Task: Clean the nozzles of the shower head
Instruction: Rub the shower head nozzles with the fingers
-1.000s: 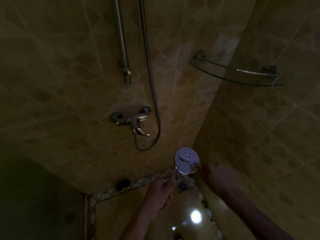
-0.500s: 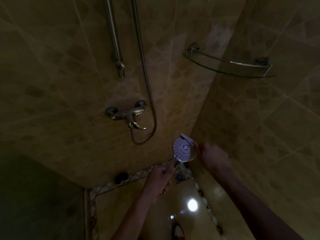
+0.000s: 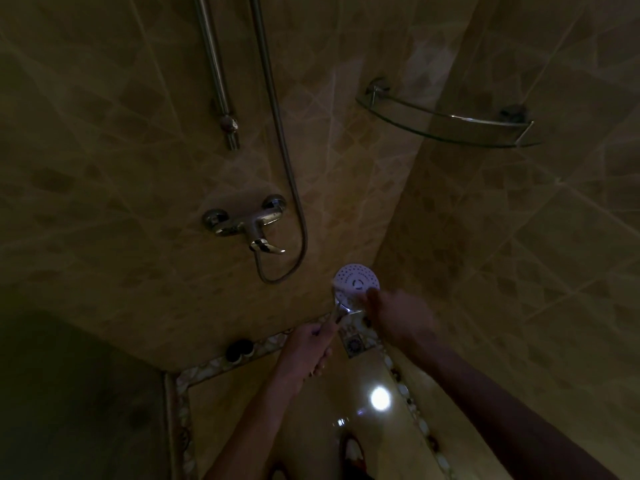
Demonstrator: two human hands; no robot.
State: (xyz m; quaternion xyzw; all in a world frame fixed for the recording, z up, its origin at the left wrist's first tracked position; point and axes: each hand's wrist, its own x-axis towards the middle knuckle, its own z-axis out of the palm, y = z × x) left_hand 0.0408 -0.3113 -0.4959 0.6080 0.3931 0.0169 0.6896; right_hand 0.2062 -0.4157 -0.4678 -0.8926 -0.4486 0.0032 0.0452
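Note:
A round white shower head point(image 3: 355, 278) with dotted nozzles faces me in the lower middle of the dim head view. My left hand point(image 3: 306, 348) is closed around its chrome handle from below. My right hand point(image 3: 398, 313), blurred by motion, presses its fingertips on the lower right of the nozzle face. It pinches a small white item point(image 3: 348, 295) that lies across the lower part of the face; what the item is cannot be made out. The metal hose point(image 3: 277, 133) loops from the wall down toward the handle.
A chrome mixer tap point(image 3: 247, 223) juts from the tiled wall left of the head, under a slide rail point(image 3: 214, 71). A glass corner shelf point(image 3: 450, 129) sits upper right. On the floor are a square drain point(image 3: 353, 344), a dark round object point(image 3: 239, 349) and a light reflection point(image 3: 380, 398).
My right hand with the white item has moved from the top of the nozzle face down to its lower right. The left hand keeps its grip on the handle.

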